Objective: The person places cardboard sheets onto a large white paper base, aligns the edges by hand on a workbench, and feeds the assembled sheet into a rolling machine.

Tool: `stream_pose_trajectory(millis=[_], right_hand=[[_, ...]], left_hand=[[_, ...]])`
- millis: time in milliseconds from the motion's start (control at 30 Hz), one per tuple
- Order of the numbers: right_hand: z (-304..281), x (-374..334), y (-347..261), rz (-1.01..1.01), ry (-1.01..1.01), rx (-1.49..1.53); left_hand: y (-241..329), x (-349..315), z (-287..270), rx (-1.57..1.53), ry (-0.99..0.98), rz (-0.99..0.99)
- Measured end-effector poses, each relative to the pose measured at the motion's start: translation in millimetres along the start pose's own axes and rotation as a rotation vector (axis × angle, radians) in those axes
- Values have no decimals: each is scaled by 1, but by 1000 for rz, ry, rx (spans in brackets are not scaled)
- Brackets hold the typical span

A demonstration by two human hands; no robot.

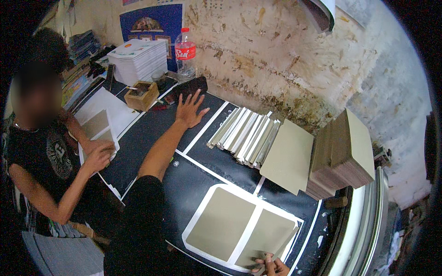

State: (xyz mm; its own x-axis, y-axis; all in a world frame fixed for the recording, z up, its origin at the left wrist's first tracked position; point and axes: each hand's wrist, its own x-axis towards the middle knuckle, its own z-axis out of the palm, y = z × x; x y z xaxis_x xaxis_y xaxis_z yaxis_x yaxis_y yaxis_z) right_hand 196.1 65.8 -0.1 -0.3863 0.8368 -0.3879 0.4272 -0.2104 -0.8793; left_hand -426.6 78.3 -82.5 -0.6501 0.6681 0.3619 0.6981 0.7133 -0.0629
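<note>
My left hand (189,110) is stretched out over the black tabletop, fingers spread, with nothing in it. Its fingertips are at a dark, flat, phone-like object (199,84). At the lower edge my right hand (272,267) has curled fingers, pressed together at the lower right corner of a white cover sheet (246,228). Whatever is between those fingers is too small to make out. Two grey-beige boards, a left board (222,224) and a right board (269,237), lie on the sheet with a white gap between them. Thin edges show along the right board's outer side.
Beyond the sheet lie a row of narrow strips (246,135), a loose board (289,154) and a tall board stack (343,152). A wooden box (141,95), a plastic bottle (186,57) and a paper stack (140,62) stand at the back. A co-worker's hands (99,154) handle another cover at left.
</note>
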Motion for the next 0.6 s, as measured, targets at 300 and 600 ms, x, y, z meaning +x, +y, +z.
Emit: stream_pose_trajectory(millis=[300, 600], right_hand=[[-2, -2, -3, -105, -25, 37], [15, -5, 7, -14, -167, -18]], left_hand=[[3, -19, 8, -154, 98, -17], [46, -121, -50, -703, 201, -202]])
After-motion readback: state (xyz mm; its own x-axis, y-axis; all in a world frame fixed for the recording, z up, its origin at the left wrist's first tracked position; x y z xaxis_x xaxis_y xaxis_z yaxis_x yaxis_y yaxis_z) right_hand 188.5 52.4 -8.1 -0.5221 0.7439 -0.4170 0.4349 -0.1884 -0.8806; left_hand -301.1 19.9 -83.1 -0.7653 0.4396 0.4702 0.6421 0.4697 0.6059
